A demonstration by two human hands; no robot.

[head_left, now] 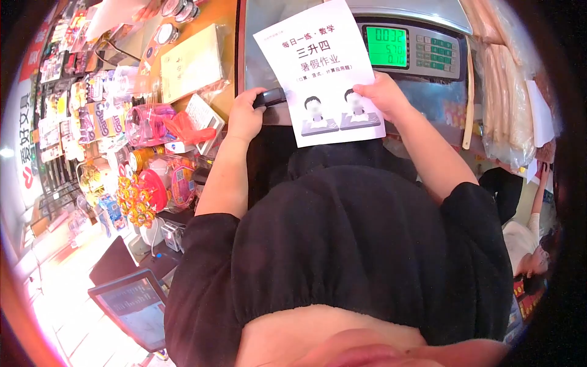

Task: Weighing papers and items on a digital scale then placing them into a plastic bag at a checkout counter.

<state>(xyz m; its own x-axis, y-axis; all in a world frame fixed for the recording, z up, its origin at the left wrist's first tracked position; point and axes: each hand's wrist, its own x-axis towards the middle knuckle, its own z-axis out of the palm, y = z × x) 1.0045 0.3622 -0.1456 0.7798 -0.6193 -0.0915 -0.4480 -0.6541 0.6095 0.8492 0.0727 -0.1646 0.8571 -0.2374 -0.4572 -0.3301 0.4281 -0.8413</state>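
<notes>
My right hand (pixel 381 97) grips a white printed paper booklet (pixel 321 82) by its right edge, thumb on top. The cover bears writing and a drawing of two children at desks. In my left hand (pixel 247 114) is a black stapler (pixel 269 97), its front end meeting the booklet's left edge. Whether paper sits between its jaws cannot be told. Beneath the booklet lies a metal surface (pixel 266 50). Behind the booklet's right side stands an electronic scale (pixel 438 54) with a lit green display.
Left of me are a wrapped yellowish paper pack (pixel 190 64), a pink clear plastic jar (pixel 149 126), a red plastic bag (pixel 190 130), wrapped lollipops (pixel 135 199) and a screen (pixel 133 307). Plastic-wrapped bundles (pixel 504 101) lie at right; another person (pixel 523 245) is beyond.
</notes>
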